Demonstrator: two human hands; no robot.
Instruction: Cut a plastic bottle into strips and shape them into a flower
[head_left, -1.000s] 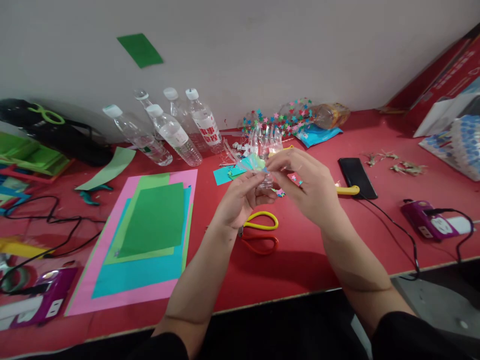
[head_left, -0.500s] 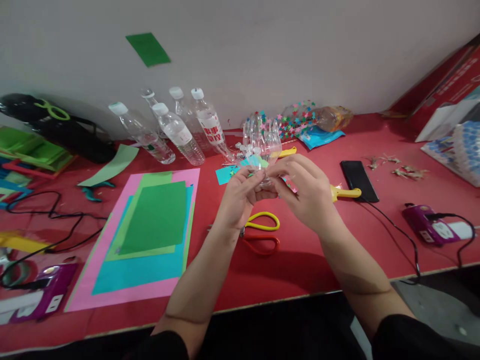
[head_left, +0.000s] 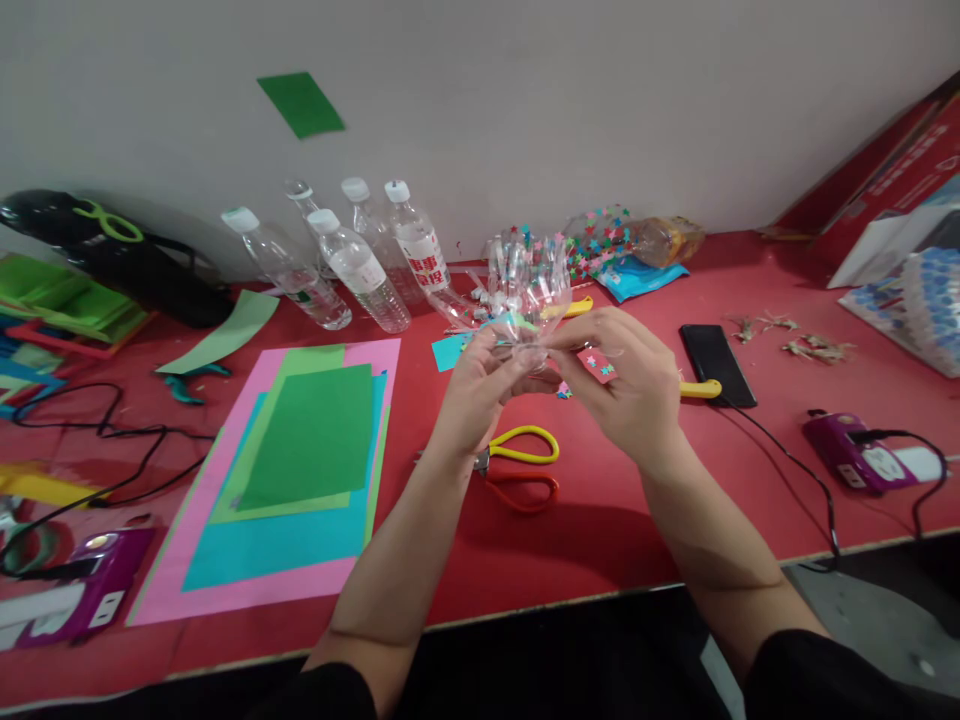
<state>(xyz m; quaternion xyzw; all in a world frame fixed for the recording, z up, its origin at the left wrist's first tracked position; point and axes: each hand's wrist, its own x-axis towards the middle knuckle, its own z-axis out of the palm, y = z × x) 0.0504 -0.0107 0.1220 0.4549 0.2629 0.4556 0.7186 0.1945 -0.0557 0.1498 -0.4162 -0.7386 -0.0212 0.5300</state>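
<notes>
Above the middle of the red table, my left hand (head_left: 484,390) is closed around the base of a cut clear plastic bottle (head_left: 525,285), whose sides are slit into upright strips. My right hand (head_left: 626,385) pinches one of the strips at the bottle's right side; its fingertips are pressed together. Pale green and blue bits show through the clear plastic near my left thumb. Below my hands lie scissors (head_left: 521,470) with one yellow and one red handle, their blades partly hidden by my left forearm. A yellow-handled tool (head_left: 701,389) lies partly behind my right hand.
Coloured paper sheets (head_left: 307,440) are stacked at left, with several clear bottles (head_left: 364,270) behind them. Star-covered plastic (head_left: 600,245) and a blue packet (head_left: 641,277) lie at the back. On the right are a black phone (head_left: 718,362) and a purple power socket (head_left: 862,450).
My right hand has drawn slightly to the right with a plastic strip between its fingers. My left hand keeps its hold on the cut bottle. The view has shifted slightly.
</notes>
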